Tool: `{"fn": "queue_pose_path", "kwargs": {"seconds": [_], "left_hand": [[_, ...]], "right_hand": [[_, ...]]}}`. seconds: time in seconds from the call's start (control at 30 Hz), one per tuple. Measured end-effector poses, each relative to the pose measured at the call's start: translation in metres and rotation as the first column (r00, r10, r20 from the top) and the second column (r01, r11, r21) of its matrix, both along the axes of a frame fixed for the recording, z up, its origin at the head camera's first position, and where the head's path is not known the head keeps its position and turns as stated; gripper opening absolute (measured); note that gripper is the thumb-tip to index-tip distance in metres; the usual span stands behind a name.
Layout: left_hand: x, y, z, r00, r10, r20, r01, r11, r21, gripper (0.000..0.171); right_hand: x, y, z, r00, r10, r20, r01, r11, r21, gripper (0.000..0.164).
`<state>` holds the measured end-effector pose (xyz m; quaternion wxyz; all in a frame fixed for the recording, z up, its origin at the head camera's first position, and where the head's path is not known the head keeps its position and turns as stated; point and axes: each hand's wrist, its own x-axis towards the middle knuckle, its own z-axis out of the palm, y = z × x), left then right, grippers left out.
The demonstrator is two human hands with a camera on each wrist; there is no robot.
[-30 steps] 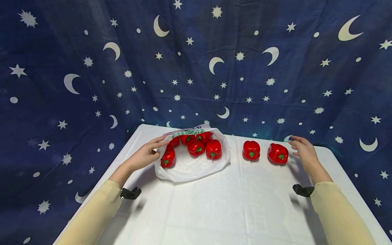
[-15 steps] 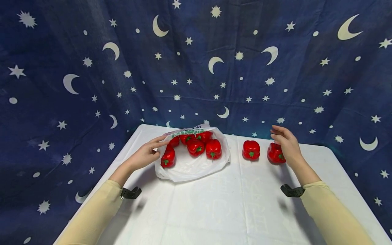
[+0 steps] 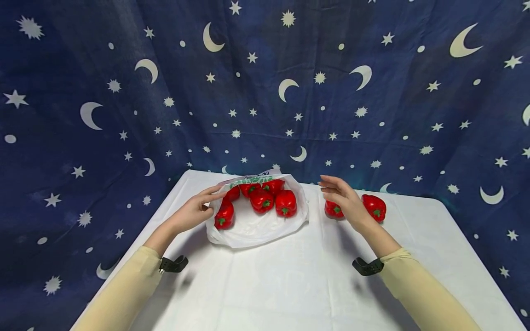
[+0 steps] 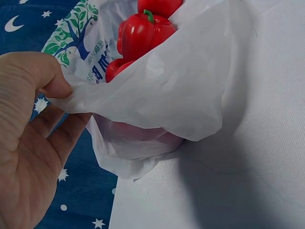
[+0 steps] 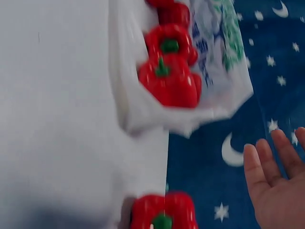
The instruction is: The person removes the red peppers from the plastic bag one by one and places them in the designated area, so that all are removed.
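Note:
A white plastic bag (image 3: 256,232) with green print lies open-mouthed on the table. Inside sit several red bell peppers (image 3: 285,203) with green stems. My left hand (image 3: 191,212) pinches the bag's edge between thumb and fingers, as the left wrist view shows with the raised film (image 4: 157,90). My right hand (image 3: 347,204) is over a loose bell pepper (image 3: 333,210), partly covering it; its fingers are extended and grip nothing. Another loose bell pepper (image 3: 374,208) lies to the right, behind the right wrist. In the right wrist view, the loose pepper (image 5: 164,212) appears apart from the hand (image 5: 281,191).
A white cloth covers the table (image 3: 281,285). Behind and to the sides hangs a dark blue curtain (image 3: 256,92) with moons and stars, close to the table's far edge. Each wrist wears a black strap (image 3: 368,266).
My right hand has moved left, from beside the far-right bell pepper, across it, to the other loose one. My left hand keeps its hold on the bag.

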<state>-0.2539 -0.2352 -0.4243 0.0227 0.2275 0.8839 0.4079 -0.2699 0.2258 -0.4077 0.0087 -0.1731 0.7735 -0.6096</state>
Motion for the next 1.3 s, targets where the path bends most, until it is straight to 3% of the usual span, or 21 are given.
{"fn": "queue_pose_path", "kwargs": {"seconds": [0.2,0.4,0.6,0.77,1.03,1.13,1.3], "left_hand": [[0.002,0.001,0.0,1.0,0.023,0.013,-0.023,1.0,-0.001,0.06],[0.002,0.001,-0.003,1.0,0.018,-0.023,-0.017,1.0,0.014,0.06],[0.003,0.001,-0.003,0.999,0.011,-0.039,-0.01,1.0,0.018,0.061],[0.003,0.001,-0.002,1.0,0.02,-0.022,-0.02,1.0,0.018,0.061],[0.003,-0.001,-0.002,1.0,0.02,-0.015,-0.019,0.999,0.03,0.06],[0.003,-0.002,-0.001,1.0,0.022,-0.02,-0.022,1.0,0.022,0.06],[0.001,-0.003,0.002,0.999,0.017,-0.028,-0.017,1.0,0.014,0.061]], "right_hand": [[0.008,-0.037,-0.007,0.988,0.154,0.023,-0.155,0.988,0.016,0.06],[0.019,-0.075,-0.015,0.946,0.316,0.067,-0.317,0.948,0.003,0.062],[0.019,-0.109,-0.029,0.906,0.419,0.059,-0.418,0.908,-0.022,0.06],[0.016,-0.134,-0.039,0.893,0.442,0.083,-0.441,0.897,-0.033,0.06],[0.009,-0.171,-0.049,0.841,0.47,0.269,-0.455,0.882,-0.119,0.066],[0.004,-0.183,-0.053,0.836,0.454,0.308,-0.43,0.891,-0.146,0.069],[-0.002,-0.201,-0.056,0.849,0.382,0.366,-0.344,0.924,-0.166,0.069]]}}
